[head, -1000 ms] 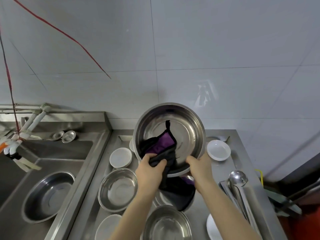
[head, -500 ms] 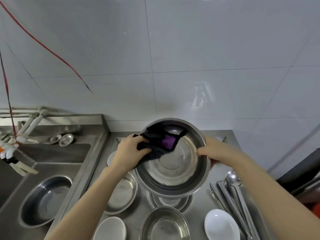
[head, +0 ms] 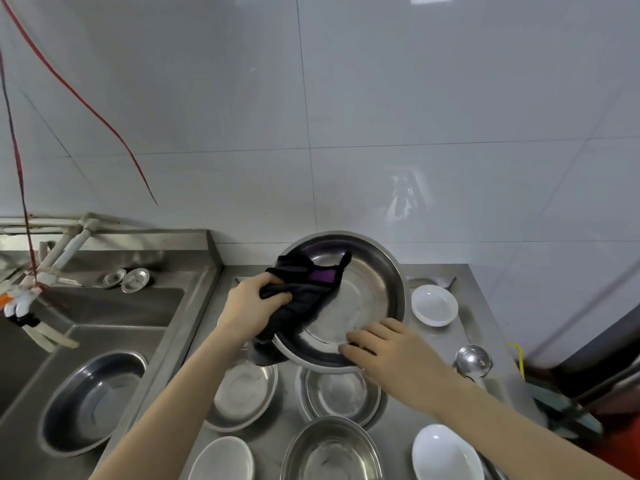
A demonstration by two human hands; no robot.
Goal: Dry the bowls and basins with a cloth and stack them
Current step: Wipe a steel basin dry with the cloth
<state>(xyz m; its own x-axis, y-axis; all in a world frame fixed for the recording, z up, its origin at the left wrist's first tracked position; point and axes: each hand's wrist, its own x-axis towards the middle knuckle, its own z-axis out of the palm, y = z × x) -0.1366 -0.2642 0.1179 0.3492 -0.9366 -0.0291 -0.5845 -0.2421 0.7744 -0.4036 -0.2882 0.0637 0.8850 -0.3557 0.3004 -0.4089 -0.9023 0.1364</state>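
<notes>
A person holds a large steel basin [head: 367, 292] tilted above a stainless counter [head: 483, 327], its open side facing the camera. The right hand [head: 388, 344] grips the basin's near rim, fingers curled over the edge. The left hand [head: 254, 306] clutches a bunched dark cloth [head: 304, 289] with a purple patch, pressed against the basin's left inner wall and draped over its rim. Beneath the basin, three smaller steel bowls [head: 341, 393] sit on the counter among three white bowls [head: 434, 304], one far right and two along the near edge. A ladle [head: 472, 360] lies at right. At left, another steel basin [head: 91, 400] rests in the sink [head: 114, 317].
</notes>
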